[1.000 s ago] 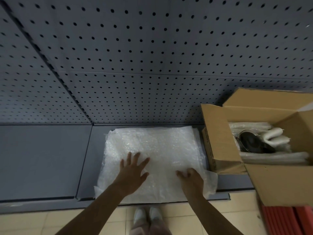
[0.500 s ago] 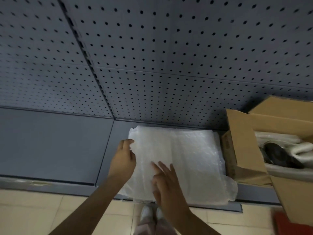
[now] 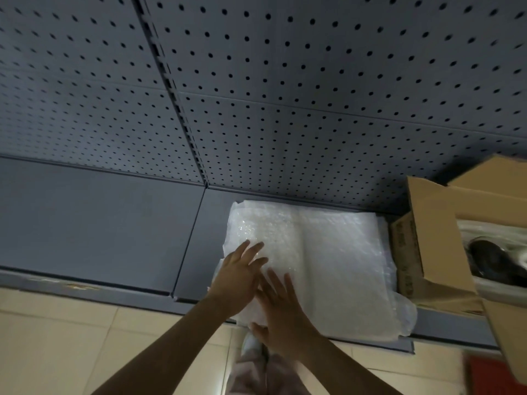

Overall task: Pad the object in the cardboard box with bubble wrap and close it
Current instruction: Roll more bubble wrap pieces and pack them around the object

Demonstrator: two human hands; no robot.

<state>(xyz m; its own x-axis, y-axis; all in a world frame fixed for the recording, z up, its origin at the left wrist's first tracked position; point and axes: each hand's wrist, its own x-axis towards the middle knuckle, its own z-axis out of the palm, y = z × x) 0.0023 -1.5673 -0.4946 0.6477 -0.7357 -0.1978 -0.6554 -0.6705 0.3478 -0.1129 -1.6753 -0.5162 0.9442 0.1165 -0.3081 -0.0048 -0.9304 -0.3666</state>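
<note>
Closest to the camera, two bare arms reach forward over the tan tiled floor, with pale shoes just showing below them. The right hand lies flat with its fingers spread wide, palm down on the near left part of the bubble wrap. It grips nothing; it only presses on the sheet. The left hand is just beside it, touching or almost touching it, and its fingers are also stretched out and open, resting on the left side of the wrap near the edge. It holds nothing either. The bubble wrap is a white, see-through stack of sheets, lying flat on the dark gray shelf. It looks crinkly and shiny, with small bubbles showing near the left hand, and its near right corner hangs a little over the front of the shelf. To the right of the wrap, just beside it, stands the cardboard box with its flaps up and open. Inside it is a dark round object with more white wrap around it, though that part is blurry. Farthest back, a gray wall with many small holes rises behind the shelf.
</note>
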